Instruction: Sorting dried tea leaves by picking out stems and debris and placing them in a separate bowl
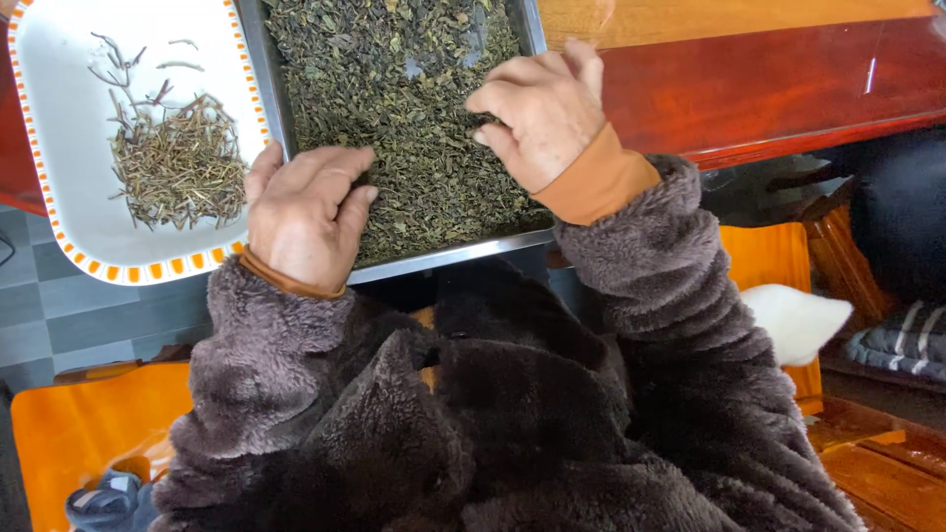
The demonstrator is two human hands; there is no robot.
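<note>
Under my hands lay dark green leaves point(404, 108); left of them, a white dish point(69, 118) rimmed with orange checks.

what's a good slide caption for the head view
Both hands, left hand and right hand, rest on dried green tea leaves in a metal tray, beside a white orange-rimmed dish of stems.

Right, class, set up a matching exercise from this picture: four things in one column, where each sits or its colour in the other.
1. white dish
2. metal tray
3. left hand
4. right hand

a. full of dark green dried leaves
b. holds a small pile of thin stems
c. over the middle of the leaves
d. on the tray's near left corner

Pairs: 1-b, 2-a, 3-d, 4-c
</note>
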